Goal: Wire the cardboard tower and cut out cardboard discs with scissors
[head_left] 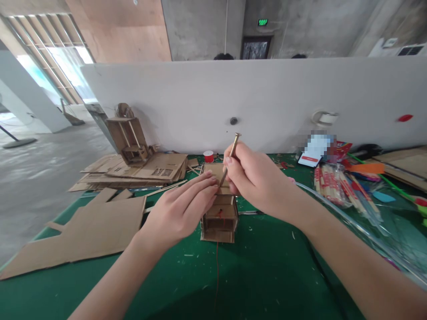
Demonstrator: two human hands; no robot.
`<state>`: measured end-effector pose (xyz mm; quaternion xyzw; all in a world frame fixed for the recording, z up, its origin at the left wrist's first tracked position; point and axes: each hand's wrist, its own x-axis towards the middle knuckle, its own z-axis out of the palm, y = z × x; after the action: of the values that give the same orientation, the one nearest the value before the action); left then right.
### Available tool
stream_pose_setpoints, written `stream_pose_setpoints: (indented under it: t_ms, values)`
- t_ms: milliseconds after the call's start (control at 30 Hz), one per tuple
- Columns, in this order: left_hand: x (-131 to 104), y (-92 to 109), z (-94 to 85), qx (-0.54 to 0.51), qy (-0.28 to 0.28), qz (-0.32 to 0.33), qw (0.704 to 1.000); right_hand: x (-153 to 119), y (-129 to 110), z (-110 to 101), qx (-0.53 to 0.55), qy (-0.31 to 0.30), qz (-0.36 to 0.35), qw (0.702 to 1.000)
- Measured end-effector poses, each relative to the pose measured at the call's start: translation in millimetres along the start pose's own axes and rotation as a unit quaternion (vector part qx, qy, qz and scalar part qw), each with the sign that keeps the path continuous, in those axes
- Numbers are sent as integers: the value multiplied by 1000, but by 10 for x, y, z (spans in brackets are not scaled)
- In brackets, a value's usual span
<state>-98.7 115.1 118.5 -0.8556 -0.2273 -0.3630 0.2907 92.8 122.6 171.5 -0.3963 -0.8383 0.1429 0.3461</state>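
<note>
A small cardboard box structure [218,235] lies on the green table, its near end showing an open compartment. A red string [218,266] runs from that compartment toward me across the table. My right hand [247,178] pinches a long brass-coloured nail [235,144], head up and slanted, its lower end at the cardboard's top face. Whether the tip has gone into the cardboard I cannot tell. Flat on the same top face, with fingers stretched out beside the nail, rests my left hand [187,204].
Cut cardboard [106,226] and stacked sheets [133,171] lie left, with another cardboard model [128,138] on the stack. A red spool [208,156] sits behind the box. At right are a phone [313,151], packaged sticks [330,184] and clear plastic. A white partition [187,102] bounds the table.
</note>
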Motion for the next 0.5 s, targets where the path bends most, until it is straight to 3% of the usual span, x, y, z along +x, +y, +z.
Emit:
stream_pose_setpoints:
  t_ms: [200, 500]
  values:
    - [7, 20, 10, -7, 12, 10, 1000, 41, -57, -51, -30, -44, -19, 998]
    - [-9, 31, 31, -7, 25, 13, 1000, 28, -72, -63, -47, -51, -7, 998]
